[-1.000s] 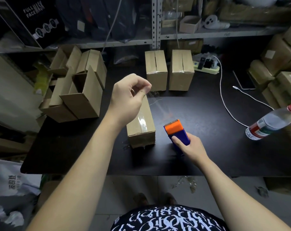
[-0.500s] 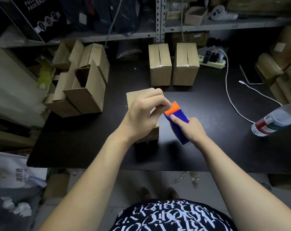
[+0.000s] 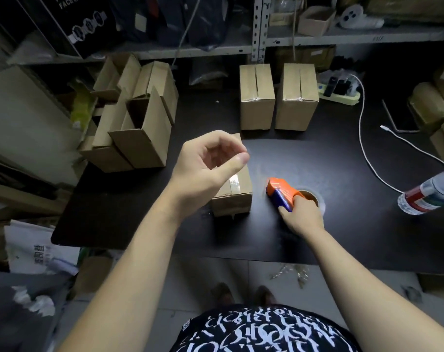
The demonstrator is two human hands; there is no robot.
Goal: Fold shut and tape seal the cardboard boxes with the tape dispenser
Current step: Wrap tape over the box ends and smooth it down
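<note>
A small cardboard box (image 3: 237, 196) lies on the black table (image 3: 129, 204), with a strip of clear tape shining along its top. My left hand (image 3: 205, 168) hovers above the box with loosely curled fingers and the thumb out, and I see nothing in it. To the right of the box, my right hand (image 3: 302, 217) grips the orange and blue tape dispenser (image 3: 282, 191), which sits low on the table with its tape roll behind my fingers. Two taped boxes (image 3: 256, 97) stand side by side at the back.
Several open, unsealed boxes (image 3: 139, 128) are piled at the table's left edge. A white cable (image 3: 363, 138) and a power strip (image 3: 340, 94) lie at the back right. A plastic bottle (image 3: 429, 194) lies at the right. Shelving stands behind the table.
My left hand has pulled away from the dispenser's mouth and risen above the box. My right hand has lowered the dispenser to the table, right of the box.
</note>
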